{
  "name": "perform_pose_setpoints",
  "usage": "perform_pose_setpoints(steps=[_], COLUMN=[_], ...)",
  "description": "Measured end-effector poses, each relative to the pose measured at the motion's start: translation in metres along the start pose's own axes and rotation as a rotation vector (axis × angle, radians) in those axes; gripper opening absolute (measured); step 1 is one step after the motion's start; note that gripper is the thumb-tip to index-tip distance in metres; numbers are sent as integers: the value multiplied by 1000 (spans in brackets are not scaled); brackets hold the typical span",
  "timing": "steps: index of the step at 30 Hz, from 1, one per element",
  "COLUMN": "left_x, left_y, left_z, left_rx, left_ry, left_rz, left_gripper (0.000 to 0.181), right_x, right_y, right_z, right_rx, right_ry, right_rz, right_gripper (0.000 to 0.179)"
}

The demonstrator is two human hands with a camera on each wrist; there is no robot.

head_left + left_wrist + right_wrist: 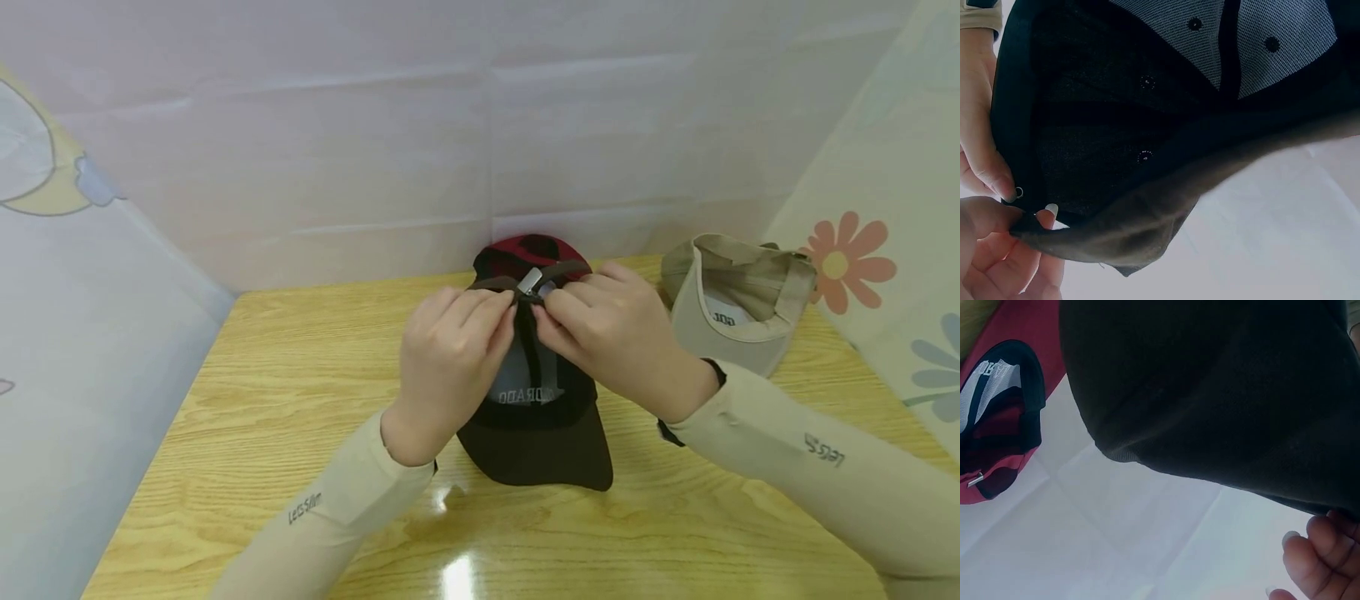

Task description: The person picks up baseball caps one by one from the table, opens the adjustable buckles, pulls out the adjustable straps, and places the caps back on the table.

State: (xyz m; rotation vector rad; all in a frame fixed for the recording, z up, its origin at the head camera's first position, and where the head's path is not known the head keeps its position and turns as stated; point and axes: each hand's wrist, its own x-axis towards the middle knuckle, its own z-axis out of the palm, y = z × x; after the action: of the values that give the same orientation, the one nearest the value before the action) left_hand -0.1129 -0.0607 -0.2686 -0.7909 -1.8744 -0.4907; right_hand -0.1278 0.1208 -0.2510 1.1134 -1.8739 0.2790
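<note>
A dark cap point(535, 454) with a red and black crown lies with its inside facing me and its brim toward me. Its back strap point(567, 269) carries a silver metal buckle point(530, 281). My left hand point(456, 350) pinches the strap just left of the buckle. Opposite it, my right hand point(618, 333) pinches the strap at the right, fingertips close to the left ones. In the left wrist view, fingers point(1016, 259) grip the edge of dark cloth point(1097, 125) with eyelets. Dark cloth point(1210, 394) fills much of the right wrist view, with fingertips point(1319, 550) at its lower edge.
A beige cap point(750, 337) rests on the wooden table point(300, 367) to the right, opening up. The right wrist view shows a red cap point(1007, 469) with a dark brim at left. Pale walls point(337, 150) stand behind and beside the table.
</note>
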Motion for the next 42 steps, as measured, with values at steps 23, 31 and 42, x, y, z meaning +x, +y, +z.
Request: perform_pose_setpoints(steps=[23, 31, 42], left_x=[0, -1, -2], left_y=[3, 4, 5], left_z=[2, 2, 3], left_rx=[-81, -94, -98], left_ry=[22, 21, -17], left_rz=[-6, -21, -49], left_gripper=[9, 9, 15], right_x=[-3, -3, -4], right_y=[-3, -1, 0], right_z=[0, 2, 1], right_rx=[-26, -23, -26], right_ry=[-20, 10, 9], right_rz=[34, 46, 51], right_gripper=[41, 42, 43])
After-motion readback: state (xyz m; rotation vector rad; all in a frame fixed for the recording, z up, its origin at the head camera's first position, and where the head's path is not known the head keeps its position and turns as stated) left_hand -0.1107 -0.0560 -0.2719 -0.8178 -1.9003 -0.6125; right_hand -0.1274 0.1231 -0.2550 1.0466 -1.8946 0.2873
